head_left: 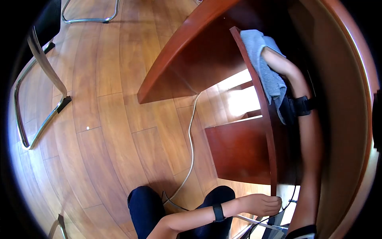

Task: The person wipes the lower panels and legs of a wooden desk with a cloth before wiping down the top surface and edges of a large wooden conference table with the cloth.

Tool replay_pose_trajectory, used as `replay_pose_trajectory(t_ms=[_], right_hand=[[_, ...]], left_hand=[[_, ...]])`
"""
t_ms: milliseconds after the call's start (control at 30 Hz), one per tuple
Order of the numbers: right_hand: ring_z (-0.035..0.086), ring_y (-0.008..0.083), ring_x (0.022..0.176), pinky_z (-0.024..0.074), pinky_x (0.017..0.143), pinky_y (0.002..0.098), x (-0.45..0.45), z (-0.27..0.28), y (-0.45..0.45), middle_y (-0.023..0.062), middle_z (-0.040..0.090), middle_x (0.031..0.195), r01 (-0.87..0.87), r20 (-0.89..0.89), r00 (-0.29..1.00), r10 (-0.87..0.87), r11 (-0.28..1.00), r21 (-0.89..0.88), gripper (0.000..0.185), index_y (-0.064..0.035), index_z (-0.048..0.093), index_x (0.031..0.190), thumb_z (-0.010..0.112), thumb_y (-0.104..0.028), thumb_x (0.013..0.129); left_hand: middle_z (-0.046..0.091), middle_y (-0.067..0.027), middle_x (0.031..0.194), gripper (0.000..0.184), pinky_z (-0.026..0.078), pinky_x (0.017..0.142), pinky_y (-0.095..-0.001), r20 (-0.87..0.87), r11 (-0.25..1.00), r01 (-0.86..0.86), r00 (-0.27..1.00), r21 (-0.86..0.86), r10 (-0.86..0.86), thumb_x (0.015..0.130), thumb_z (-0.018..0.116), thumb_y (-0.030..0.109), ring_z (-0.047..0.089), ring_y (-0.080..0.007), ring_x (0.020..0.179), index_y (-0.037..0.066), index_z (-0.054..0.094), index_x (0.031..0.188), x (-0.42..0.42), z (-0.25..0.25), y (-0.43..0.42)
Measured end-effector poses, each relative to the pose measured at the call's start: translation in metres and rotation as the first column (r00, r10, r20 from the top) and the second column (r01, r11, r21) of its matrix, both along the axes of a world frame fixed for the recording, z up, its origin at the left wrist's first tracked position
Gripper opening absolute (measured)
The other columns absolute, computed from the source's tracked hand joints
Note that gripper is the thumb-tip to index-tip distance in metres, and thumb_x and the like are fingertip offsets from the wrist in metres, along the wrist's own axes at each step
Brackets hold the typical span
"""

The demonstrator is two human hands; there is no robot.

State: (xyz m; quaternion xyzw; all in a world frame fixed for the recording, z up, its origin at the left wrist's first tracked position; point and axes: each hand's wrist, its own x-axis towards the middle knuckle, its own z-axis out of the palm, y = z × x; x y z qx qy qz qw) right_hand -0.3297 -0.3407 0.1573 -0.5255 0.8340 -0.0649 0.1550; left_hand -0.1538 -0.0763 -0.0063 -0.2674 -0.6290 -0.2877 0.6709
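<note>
A grey-blue cloth [262, 67] lies over the upper part of the upright reddish-brown wooden panel [262, 99], under the desk. My right hand [274, 60] holds the cloth against the panel; its fingers are hidden in the folds. That arm reaches up along the right side, with a black band at the wrist. Lower down, my left hand [260, 204] is closed at the near end of the panel, its fingers bent together around the edge. A black watch is on the left wrist.
The curved desk edge [364, 75] runs down the right. A white cable [191, 139] crosses the wooden floor [111, 119] toward my knees. A thin black cable [293, 195] hangs near my left hand. Metal-framed chairs [51, 75] stand at the left and top left.
</note>
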Motion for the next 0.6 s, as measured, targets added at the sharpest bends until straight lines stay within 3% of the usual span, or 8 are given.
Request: replay_pose_trajectory(t_ms=[167,267,300,333,367,467,600], right_hand=[[0.049,0.0288,0.114,0.035,0.097,0.0324,0.042,-0.001,-0.007,0.0189,0.055,0.119,-0.249,0.011,0.968,0.249,0.966,0.064,0.049,0.0034,0.05,0.119,0.048,-0.032,0.086],[0.049,0.0292,0.115,0.0347,0.099,0.0324,0.046,-0.004,-0.01,0.0193,0.055,0.12,-0.298,0.021,0.954,0.298,0.951,0.084,0.049,0.0037,0.049,0.12,0.048,-0.031,0.086],[0.049,0.0269,0.114,0.0346,0.099,0.0312,0.039,-0.012,-0.008,0.0195,0.053,0.12,-0.341,-0.055,0.937,0.344,0.938,0.067,0.039,0.0053,0.05,0.117,0.044,-0.022,0.09],[0.051,0.0265,0.111,0.0359,0.097,0.0318,0.038,-0.02,-0.009,0.0185,0.056,0.116,-0.472,-0.143,0.876,0.46,0.879,-0.064,0.038,0.0053,0.05,0.116,0.046,-0.02,0.089],[0.051,0.0275,0.111,0.0362,0.096,0.0329,0.032,-0.009,-0.012,0.0194,0.056,0.115,-0.325,0.048,0.946,0.322,0.942,0.088,0.037,0.0051,0.049,0.116,0.046,-0.019,0.088],[0.051,0.0332,0.11,0.0372,0.095,0.0348,0.041,-0.014,-0.003,0.023,0.055,0.114,-0.25,-0.204,0.942,0.268,0.962,0.11,0.038,0.0026,0.047,0.117,0.045,-0.022,0.089],[0.049,0.0349,0.112,0.0374,0.095,0.0345,0.049,-0.009,0.01,0.0227,0.054,0.117,-0.122,-0.239,0.955,0.175,0.968,0.219,0.04,-0.0029,0.047,0.121,0.044,-0.029,0.091]], left_hand=[[0.058,-0.0097,0.097,0.016,0.038,0.096,-0.0298,0.006,0.989,0.126,0.992,0.081,-0.127,0.082,0.052,0.005,0.055,-0.0236,0.1,0.0,0.059,0.096,0.003,0.003,-0.005],[0.058,-0.0097,0.099,0.017,0.038,0.095,-0.029,0.049,0.994,0.056,0.997,0.098,-0.061,0.082,0.051,0.003,0.054,-0.0237,0.101,0.0,0.058,0.097,0.007,0.002,-0.004],[0.059,-0.0088,0.1,0.017,0.038,0.095,-0.0279,0.07,0.994,0.07,0.995,0.082,-0.076,0.082,0.052,0.004,0.055,-0.0219,0.1,0.001,0.058,0.098,0.009,0.002,-0.009],[0.059,-0.0084,0.1,0.017,0.038,0.096,-0.0275,0.08,0.996,0.051,0.995,0.078,-0.057,0.082,0.053,0.004,0.055,-0.0212,0.101,0.002,0.058,0.097,0.011,0.002,-0.008],[0.059,-0.0079,0.101,0.017,0.039,0.096,-0.027,0.087,0.997,0.031,0.995,0.075,-0.038,0.082,0.053,0.005,0.055,-0.0205,0.101,0.002,0.058,0.097,0.01,0.001,-0.004],[0.059,-0.0069,0.104,0.017,0.039,0.096,-0.0263,0.147,0.998,0.019,0.989,0.061,-0.028,0.081,0.053,0.006,0.055,-0.0188,0.102,0.005,0.059,0.097,0.01,0.003,-0.005],[0.058,-0.0084,0.11,0.022,0.038,0.099,-0.0287,0.285,0.995,0.085,0.954,0.049,-0.096,0.078,0.052,0.008,0.053,-0.0196,0.108,0.006,0.057,0.1,0.025,0.011,-0.014]])
